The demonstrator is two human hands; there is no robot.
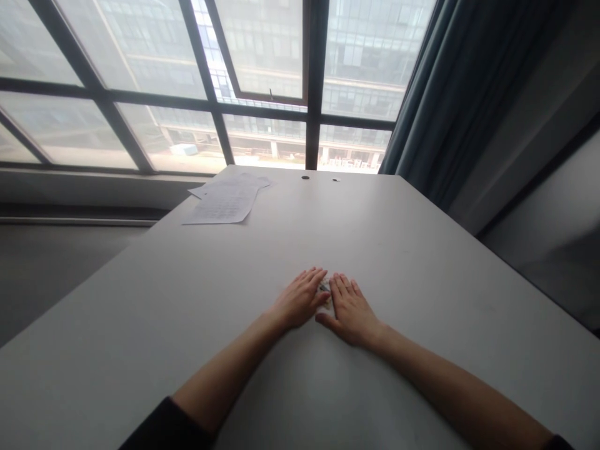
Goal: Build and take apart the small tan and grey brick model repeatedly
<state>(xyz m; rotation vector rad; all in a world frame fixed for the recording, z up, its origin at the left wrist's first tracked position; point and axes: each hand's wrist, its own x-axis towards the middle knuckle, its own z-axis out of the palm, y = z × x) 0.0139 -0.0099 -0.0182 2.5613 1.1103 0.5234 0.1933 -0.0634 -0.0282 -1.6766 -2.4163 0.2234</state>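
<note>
Between my hands, on the white table, lies a small light-coloured item with some dark and yellowish marks; my fingers cover most of it, so I cannot make out what it is. My left hand rests palm down over its left side, fingers stretched out and thumb across it. My right hand lies flat at its right side, fingers extended forward and thumb pointing left. Neither hand has its fingers wrapped around anything.
Printed paper sheets lie at the table's far left. A small dark round piece and a small white-and-dark piece are near the far edge of the white table. Windows stand beyond, with a dark curtain at right.
</note>
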